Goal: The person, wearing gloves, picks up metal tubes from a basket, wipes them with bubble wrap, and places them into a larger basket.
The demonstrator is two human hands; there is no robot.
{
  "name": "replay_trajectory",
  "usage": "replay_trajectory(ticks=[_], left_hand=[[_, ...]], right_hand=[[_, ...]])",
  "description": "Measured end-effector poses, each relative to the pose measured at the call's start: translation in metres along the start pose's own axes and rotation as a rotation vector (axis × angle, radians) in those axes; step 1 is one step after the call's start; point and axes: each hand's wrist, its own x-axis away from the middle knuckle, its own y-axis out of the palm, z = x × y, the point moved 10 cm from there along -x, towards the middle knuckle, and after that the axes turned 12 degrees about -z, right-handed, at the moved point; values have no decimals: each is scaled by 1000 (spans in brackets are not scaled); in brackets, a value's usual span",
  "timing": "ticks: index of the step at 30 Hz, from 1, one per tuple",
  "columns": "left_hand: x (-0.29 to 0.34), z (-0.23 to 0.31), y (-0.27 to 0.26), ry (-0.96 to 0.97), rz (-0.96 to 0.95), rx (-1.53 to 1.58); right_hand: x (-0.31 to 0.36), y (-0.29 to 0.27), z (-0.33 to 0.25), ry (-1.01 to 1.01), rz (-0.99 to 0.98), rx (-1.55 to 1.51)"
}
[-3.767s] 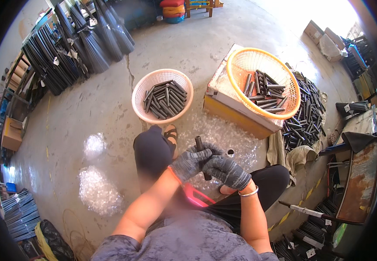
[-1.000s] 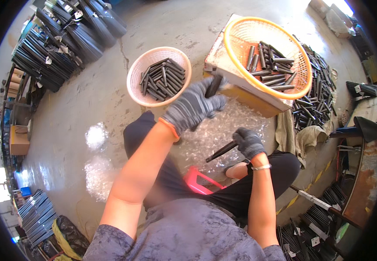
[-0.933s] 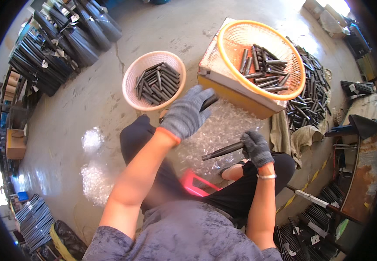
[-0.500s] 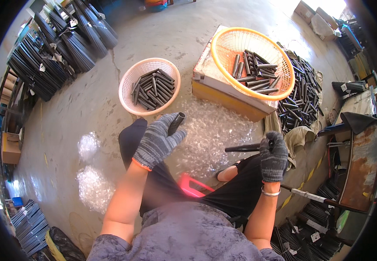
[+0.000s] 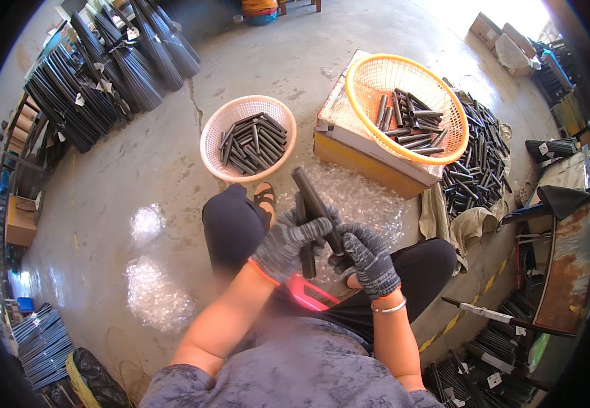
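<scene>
My left hand [image 5: 287, 243], in a grey knit glove, is closed around black tubes in front of my lap. One long black tube [image 5: 313, 198] slants up and away past its fingers. A second black tube [image 5: 307, 262] crosses below, its lower end sticking out under the hand. My right hand [image 5: 371, 262], gloved alike, is closed at the near end of the slanting tube, close beside the left. Its fingertips are partly hidden. Beyond my hands stands a pale pink basket [image 5: 208, 158] holding several short black tubes [image 5: 254, 141].
An orange basket [image 5: 463, 126] with black tubes rests on a cardboard box [image 5: 370, 163]. Right of it lies a heap of tubes [image 5: 479, 156] on sacking. Clear plastic scraps [image 5: 377, 212] cover the floor ahead; clear plastic bundles [image 5: 155, 296] lie left. Rod bundles [image 5: 128, 71] lean far left.
Both hands have come together in front of my lap, the right moving left and the left moving right and nearer. The tubes they held apart are now side by side.
</scene>
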Motion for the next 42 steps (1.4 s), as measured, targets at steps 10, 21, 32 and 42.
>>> replay_trajectory(ticks=[10,21,32,42], left_hand=[[1,30,8,13,-36,144],[44,114,-87,661,259,237],[64,147,-82,744,370,114],[43,139,-24,614,263,25]], right_hand=[[-16,47,-46,-154,-493,-183],[-19,18,46,205,-283,-120],[-17,-91,-49,-138,199,622],[-46,115,-10,-83,-632,-60]])
